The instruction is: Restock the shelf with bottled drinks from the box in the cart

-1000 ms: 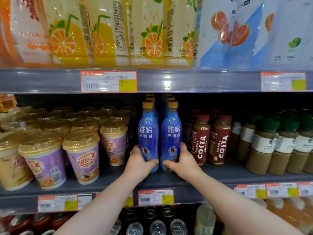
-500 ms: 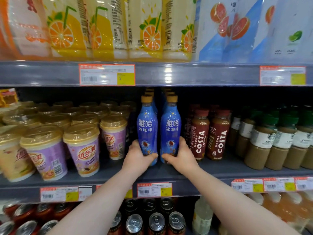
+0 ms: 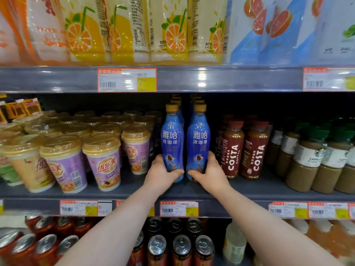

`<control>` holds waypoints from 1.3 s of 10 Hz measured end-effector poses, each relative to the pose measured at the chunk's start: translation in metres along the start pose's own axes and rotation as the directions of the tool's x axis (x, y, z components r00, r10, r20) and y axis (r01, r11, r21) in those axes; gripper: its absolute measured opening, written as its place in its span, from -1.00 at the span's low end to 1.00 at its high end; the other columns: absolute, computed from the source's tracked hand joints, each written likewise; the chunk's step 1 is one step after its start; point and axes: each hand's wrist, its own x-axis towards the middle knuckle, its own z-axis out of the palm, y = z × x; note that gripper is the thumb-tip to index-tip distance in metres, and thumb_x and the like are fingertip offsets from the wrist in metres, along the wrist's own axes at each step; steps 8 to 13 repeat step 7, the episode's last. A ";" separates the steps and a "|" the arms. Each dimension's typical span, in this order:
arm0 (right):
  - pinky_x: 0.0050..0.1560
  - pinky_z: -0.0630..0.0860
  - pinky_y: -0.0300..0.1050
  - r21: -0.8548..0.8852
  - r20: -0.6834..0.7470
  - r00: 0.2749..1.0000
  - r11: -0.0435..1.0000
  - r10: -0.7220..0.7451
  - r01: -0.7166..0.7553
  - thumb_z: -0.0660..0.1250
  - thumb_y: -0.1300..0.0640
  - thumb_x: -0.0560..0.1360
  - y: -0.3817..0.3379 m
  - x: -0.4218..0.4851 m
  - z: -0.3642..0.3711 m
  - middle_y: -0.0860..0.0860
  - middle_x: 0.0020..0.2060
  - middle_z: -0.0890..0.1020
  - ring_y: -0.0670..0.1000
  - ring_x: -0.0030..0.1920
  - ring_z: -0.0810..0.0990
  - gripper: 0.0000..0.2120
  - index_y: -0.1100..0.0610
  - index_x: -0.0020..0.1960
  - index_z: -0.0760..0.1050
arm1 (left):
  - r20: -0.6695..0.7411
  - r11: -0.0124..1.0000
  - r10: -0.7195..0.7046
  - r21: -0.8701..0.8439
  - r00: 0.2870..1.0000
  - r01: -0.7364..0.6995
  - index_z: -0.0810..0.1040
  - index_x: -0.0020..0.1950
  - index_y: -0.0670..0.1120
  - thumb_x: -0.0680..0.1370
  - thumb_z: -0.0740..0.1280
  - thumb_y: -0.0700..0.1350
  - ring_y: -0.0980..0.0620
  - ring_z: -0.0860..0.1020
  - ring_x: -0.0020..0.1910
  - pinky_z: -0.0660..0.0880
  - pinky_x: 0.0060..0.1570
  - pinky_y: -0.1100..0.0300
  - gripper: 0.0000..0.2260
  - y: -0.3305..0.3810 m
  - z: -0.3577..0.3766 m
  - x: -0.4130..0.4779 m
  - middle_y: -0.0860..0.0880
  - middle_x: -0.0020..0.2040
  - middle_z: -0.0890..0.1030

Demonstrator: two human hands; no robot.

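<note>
Two blue iced-coffee bottles with tan caps stand upright side by side at the front of the middle shelf (image 3: 192,191). My left hand (image 3: 160,174) grips the base of the left blue bottle (image 3: 171,139). My right hand (image 3: 211,172) grips the base of the right blue bottle (image 3: 198,139). More blue bottles stand in two rows behind them. The box and the cart are out of view.
Purple milk-tea cups (image 3: 103,160) crowd the shelf to the left. Brown Costa coffee bottles (image 3: 233,148) and green-capped coffee bottles (image 3: 309,156) stand to the right. Juice packs (image 3: 169,29) fill the shelf above, cans (image 3: 181,246) the shelf below.
Both hands have pushed the two blue bottles slightly deeper onto the shelf. The view has tilted down a little.
</note>
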 end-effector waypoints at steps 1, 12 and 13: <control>0.07 0.42 -0.16 -0.009 0.000 1.000 1.000 -0.001 0.001 0.48 0.11 0.36 0.002 -0.001 0.001 0.01 0.18 0.50 -0.03 0.10 0.50 -0.33 0.03 0.36 0.22 | 0.005 1.000 -0.013 0.012 1.000 0.013 0.37 0.24 -0.09 0.35 0.52 -0.02 -0.03 0.52 0.08 0.37 -0.03 0.19 -0.45 0.001 -0.001 -0.001 -0.07 0.14 0.53; 0.27 0.29 -0.16 -0.324 -0.204 0.897 0.892 -0.392 0.316 0.61 0.20 0.12 0.007 -0.137 -0.004 -0.35 0.30 0.31 -0.15 0.29 0.41 -0.37 0.15 0.18 0.57 | 0.039 0.949 0.089 0.301 0.995 -0.096 0.14 0.48 -0.07 0.46 0.34 0.18 -0.11 0.37 0.34 0.36 0.25 0.03 -0.29 0.028 -0.038 -0.046 -0.12 0.39 0.35; 0.27 0.29 -0.16 -0.324 -0.204 0.897 0.892 -0.392 0.316 0.61 0.20 0.12 0.007 -0.137 -0.004 -0.35 0.30 0.31 -0.15 0.29 0.41 -0.37 0.15 0.18 0.57 | 0.039 0.949 0.089 0.301 0.995 -0.096 0.14 0.48 -0.07 0.46 0.34 0.18 -0.11 0.37 0.34 0.36 0.25 0.03 -0.29 0.028 -0.038 -0.046 -0.12 0.39 0.35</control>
